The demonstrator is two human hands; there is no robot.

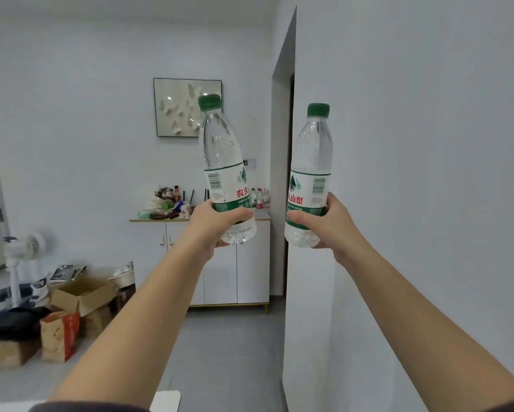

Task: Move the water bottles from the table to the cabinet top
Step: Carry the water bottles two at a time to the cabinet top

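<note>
My left hand (212, 226) grips a clear water bottle (223, 162) with a green cap and green-white label, held upright and tilted slightly left. My right hand (330, 223) grips a second, matching water bottle (310, 162), upright. Both arms stretch forward at chest height. Behind the bottles, across the room, stands a white cabinet (250, 263) with a thin gold-edged top. Several small bottles (260, 197) stand at the right end of that top, partly hidden by the left bottle.
Clutter of bags and jars (166, 203) covers the cabinet top's left part. A white wall corner (291, 203) juts out on the right. Cardboard boxes (80, 295), a paper bag (59, 334) and a white fan (21, 257) sit on the floor at left. Grey floor leads toward the cabinet.
</note>
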